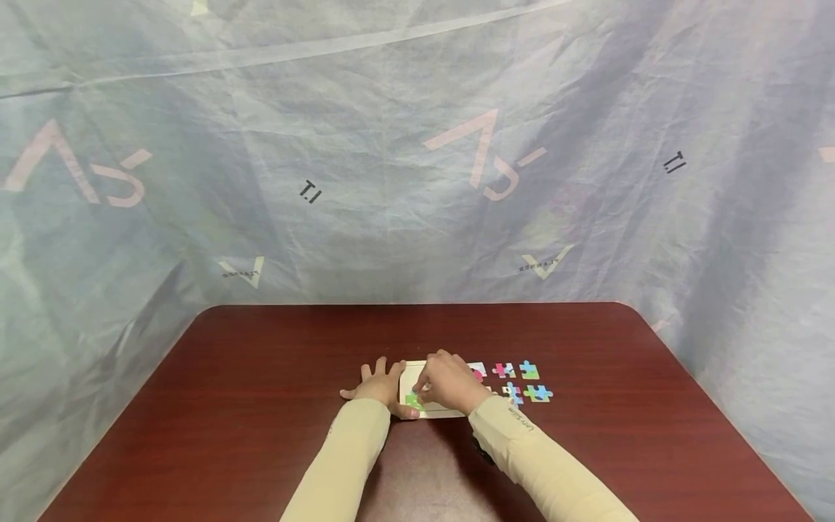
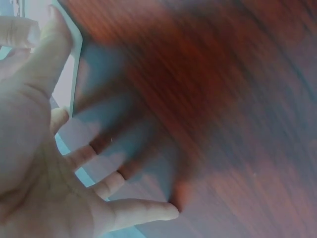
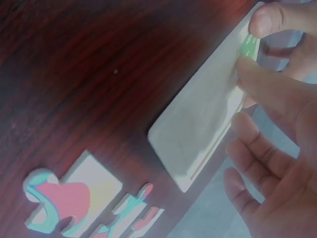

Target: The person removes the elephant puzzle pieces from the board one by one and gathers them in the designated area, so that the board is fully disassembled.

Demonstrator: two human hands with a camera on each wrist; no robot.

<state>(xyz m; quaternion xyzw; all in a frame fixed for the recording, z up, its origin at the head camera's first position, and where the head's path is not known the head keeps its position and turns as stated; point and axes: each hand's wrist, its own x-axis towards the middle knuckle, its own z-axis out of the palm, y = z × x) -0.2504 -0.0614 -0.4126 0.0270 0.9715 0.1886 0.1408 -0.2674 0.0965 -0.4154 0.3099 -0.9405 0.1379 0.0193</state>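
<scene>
My right hand [image 1: 450, 382] is over a shallow pale puzzle tray [image 3: 183, 124], its thumb and index finger pinching a green puzzle piece [image 3: 249, 47] at the tray's left end. The other right fingers are loosely bent beside the tray's near edge. In the head view, part of the green piece shows below the fingertips. My left hand [image 1: 380, 388] lies at the tray's left end with fingers spread on the table. Its thumb [image 2: 49, 44] rests along the tray's near-left corner. The left wrist view shows the palm and a right fingertip near that thumb.
Several loose puzzle pieces lie right of the tray, including a blue-green one [image 1: 529, 370], a green-and-blue one [image 1: 538, 394] and a pink one [image 3: 64, 198]. All rest on a dark red wooden table [image 1: 274, 362]. A printed grey cloth [image 1: 391, 181] hangs behind it.
</scene>
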